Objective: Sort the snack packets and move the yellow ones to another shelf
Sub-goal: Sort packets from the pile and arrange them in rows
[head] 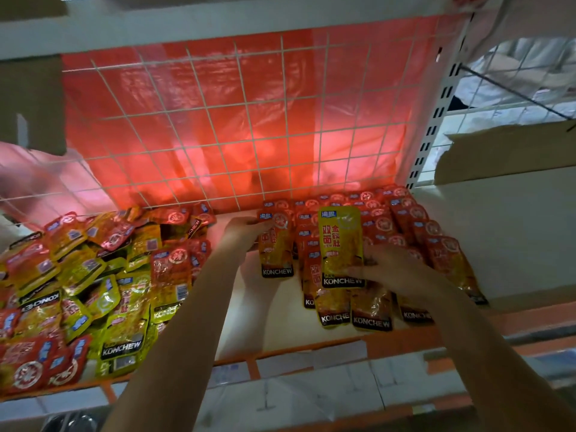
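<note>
Snack packets of glossy foil, red-topped and yellow-topped, lie on the white shelf board [249,310] in two groups. We see a loose mixed heap [93,294] of red and yellow packets on the left side of the shelf, piled without order, some face down. We see an ordered group [402,232] on the right side, where red-topped packets overlap in rows that run from the far wire grid towards the near edge.

Our left hand [246,232] reaches to the far middle of the shelf and grips a red-topped packet with a yellow lower half and black "KONCHEW" band [276,244] at its upper left corner, fingers curled over the top edge. This packet sits at the left border of the ordered group.

Our right hand [389,269] pinches a yellow-topped packet with red characters and a black "KONCHEW" band [341,244] by its lower right part; the thumb lies across the front face. The yellow packet stands upright above the ordered rows, just right of the packet in the left hand.

A white wire grid panel [237,126] backs the shelf, with a red translucent plastic sheet [193,98] behind it. A white perforated upright post [436,113] stands at the right. An orange strip [311,347] edges the near front of the shelf. Brown cardboard [498,154] rests on the neighbouring shelf at far right.
</note>
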`<state>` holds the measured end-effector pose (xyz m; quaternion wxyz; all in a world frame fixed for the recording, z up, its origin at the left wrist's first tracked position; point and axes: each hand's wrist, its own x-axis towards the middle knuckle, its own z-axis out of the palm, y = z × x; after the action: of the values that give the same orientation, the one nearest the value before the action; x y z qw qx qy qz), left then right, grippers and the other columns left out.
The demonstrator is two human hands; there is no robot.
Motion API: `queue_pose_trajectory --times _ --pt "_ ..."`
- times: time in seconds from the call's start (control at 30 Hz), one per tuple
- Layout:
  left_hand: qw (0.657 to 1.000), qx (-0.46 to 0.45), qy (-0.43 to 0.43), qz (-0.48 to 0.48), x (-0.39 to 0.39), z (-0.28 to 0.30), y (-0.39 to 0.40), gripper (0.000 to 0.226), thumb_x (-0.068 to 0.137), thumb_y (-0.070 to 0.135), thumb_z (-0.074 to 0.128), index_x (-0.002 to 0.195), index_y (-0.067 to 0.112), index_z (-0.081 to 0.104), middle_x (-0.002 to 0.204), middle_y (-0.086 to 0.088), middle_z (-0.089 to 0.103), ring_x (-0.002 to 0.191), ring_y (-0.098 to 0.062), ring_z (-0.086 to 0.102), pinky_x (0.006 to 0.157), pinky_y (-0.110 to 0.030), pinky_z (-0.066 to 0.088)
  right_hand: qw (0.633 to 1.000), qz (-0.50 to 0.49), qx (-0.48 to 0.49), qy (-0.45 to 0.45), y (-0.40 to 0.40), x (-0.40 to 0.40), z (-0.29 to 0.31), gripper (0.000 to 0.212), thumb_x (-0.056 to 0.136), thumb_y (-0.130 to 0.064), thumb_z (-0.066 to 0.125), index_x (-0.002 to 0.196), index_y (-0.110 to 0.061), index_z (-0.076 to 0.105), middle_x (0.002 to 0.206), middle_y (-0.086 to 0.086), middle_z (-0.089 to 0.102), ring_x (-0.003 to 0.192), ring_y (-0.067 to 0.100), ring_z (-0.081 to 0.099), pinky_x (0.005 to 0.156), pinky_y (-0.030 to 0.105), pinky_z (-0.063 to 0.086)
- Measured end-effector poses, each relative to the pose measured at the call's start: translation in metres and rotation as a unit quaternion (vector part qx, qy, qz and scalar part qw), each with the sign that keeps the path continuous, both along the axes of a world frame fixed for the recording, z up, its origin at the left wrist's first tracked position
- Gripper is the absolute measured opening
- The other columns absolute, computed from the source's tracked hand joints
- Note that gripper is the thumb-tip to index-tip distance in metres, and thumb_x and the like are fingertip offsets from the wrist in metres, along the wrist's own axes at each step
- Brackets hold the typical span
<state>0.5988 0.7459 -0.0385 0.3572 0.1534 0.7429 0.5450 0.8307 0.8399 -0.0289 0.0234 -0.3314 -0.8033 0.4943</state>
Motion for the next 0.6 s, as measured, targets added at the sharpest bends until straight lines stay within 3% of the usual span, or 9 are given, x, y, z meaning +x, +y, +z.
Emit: queue_pose_trajectory --times 0.1,0.17,0.3,0.43,0.6 --pt "1.000 -0.008 0.016 -0.008 -0.002 0.002 0.006 0.024 0.083 0.010 0.070 0.105 0.004 0.064 0.088 -0.006 0.064 0.065 -0.009 0.059 0.058 -0.018 0.052 0.999 0.018 0.024 -0.013 0.014 -0.012 -0.003 0.034 0.085 -0.033 0.067 0.108 -0.009 0.068 0.104 0.008 0.070 0.092 0.022 0.068 0.084 0.043 0.055" --pt "0.999 -0.009 0.031 -0.028 -0.004 0.001 0.009 0.027 0.083 0.007 0.068 0.110 0.010 0.065 0.084 -0.002 0.064 0.064 -0.008 0.059 0.052 -0.015 0.052 0.999 0.023 0.031 -0.014 0.020 -0.018 -0.003 0.028 0.086 -0.030 0.066 0.104 -0.010 0.069 0.098 0.006 0.071 0.087 0.019 0.068 0.078 0.031 0.056" --pt "0.998 -0.028 0.047 -0.042 -0.007 -0.003 0.015 0.026 0.085 0.005 0.066 0.108 0.016 0.063 0.077 0.000 0.063 0.058 -0.007 0.061 0.050 -0.015 0.050 0.999 0.031 0.004 0.008 0.029 -0.027 -0.002 0.028 0.087 -0.022 0.065 0.110 -0.007 0.067 0.092 0.004 0.070 0.067 0.005 0.067 0.051 0.011 0.047" --pt "0.999 -0.015 0.016 -0.046 -0.010 -0.004 0.017 0.018 0.088 0.001 0.060 0.100 0.013 0.063 0.079 -0.004 0.066 0.049 -0.004 0.063 0.048 -0.016 0.053 0.999 0.038 -0.008 0.022 0.039 -0.033 -0.005 0.022 0.087 -0.016 0.065 0.105 -0.004 0.068 0.092 0.007 0.071 0.065 0.013 0.069 0.054 0.018 0.052" --pt "0.996 -0.020 0.062 -0.053 -0.012 -0.010 0.019 0.009 0.089 0.003 0.061 0.095 0.010 0.063 0.078 -0.001 0.064 0.064 -0.011 0.062 0.048 -0.016 0.051 0.998 0.065 -0.002 0.010 0.046 -0.039 -0.008 0.016 0.087 -0.016 0.064 0.100 -0.007 0.068 0.085 0.000 0.069 0.057 0.009 0.067 0.053 0.019 0.054"
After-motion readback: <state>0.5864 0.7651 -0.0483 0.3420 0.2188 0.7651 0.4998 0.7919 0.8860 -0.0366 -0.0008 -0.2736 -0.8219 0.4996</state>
